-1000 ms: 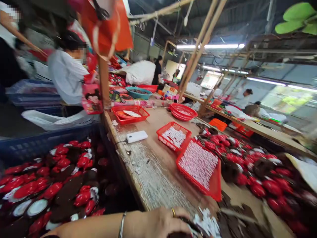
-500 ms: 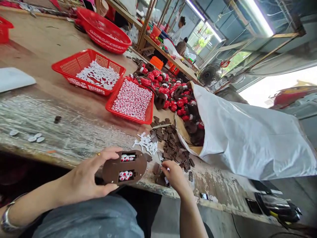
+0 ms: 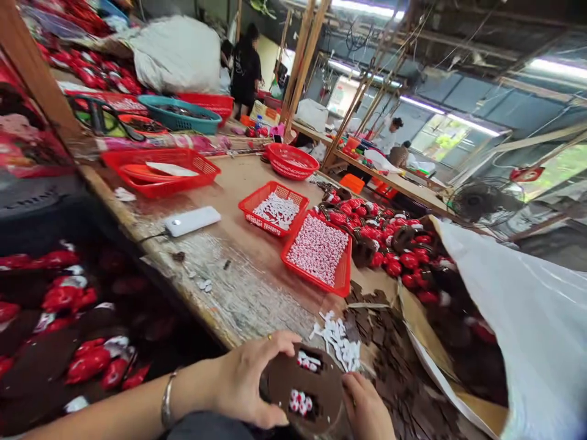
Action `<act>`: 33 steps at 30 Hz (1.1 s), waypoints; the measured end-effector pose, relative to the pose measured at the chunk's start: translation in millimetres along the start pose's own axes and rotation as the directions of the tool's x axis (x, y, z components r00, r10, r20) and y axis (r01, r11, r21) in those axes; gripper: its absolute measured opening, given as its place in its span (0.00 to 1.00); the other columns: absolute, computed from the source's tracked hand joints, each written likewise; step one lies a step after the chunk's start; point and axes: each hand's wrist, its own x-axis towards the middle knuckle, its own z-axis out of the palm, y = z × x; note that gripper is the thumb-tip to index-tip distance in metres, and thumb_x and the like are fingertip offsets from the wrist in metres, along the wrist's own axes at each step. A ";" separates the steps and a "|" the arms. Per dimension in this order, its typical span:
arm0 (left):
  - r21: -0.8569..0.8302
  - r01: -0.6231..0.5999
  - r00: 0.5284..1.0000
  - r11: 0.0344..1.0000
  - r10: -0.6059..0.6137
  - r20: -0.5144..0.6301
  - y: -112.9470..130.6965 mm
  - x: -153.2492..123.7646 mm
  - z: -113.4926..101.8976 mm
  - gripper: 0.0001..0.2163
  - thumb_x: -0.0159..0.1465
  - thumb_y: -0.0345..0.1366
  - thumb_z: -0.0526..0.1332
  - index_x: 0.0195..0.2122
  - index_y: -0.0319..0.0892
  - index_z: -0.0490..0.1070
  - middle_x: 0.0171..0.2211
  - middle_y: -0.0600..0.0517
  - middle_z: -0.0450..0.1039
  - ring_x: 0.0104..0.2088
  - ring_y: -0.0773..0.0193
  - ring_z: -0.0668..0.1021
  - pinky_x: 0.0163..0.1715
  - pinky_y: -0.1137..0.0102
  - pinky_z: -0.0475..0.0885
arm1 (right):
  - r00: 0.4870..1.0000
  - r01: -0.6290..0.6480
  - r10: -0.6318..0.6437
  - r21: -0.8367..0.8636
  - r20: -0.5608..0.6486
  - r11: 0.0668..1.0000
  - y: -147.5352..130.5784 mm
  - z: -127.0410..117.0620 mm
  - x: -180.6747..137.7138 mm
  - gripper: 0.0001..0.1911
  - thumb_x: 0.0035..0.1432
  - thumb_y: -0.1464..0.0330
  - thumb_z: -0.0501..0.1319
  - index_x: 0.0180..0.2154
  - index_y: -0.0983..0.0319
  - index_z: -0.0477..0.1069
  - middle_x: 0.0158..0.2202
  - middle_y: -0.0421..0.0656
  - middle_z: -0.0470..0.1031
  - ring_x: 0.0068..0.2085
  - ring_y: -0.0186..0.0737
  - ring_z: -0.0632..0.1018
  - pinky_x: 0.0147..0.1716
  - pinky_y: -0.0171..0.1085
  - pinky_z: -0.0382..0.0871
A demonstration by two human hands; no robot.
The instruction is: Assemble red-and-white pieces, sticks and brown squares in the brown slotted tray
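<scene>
Wooden surface (image 3: 243, 293) holds brown cutouts (image 3: 389, 348) beside both hands. Left hand (image 3: 247, 382) grips a brown windowed piece (image 3: 316, 379), fingers (image 3: 275, 345) spread; right hand (image 3: 364, 406) pinches its edge, fingers (image 3: 355, 391) pressed together.

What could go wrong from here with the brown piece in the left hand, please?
The brown cutout held in the left hand might slip, and the small red-and-white pieces in its openings could drop out. The right hand could also knock the loose white pieces into the brown scraps, making them harder to pick out.
</scene>
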 end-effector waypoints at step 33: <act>0.079 0.048 0.995 0.996 -0.054 0.080 11.8 -8.6 -16.1 0.28 0.53 0.28 0.71 0.54 0.46 0.62 0.65 0.38 0.68 0.59 0.51 0.79 0.55 0.63 0.77 | 0.940 0.335 -0.332 0.394 -0.078 0.856 -130.5 -108.3 55.7 0.13 0.71 0.70 0.60 0.54 0.56 0.76 0.46 0.47 0.74 0.46 0.42 0.74 0.46 0.43 0.74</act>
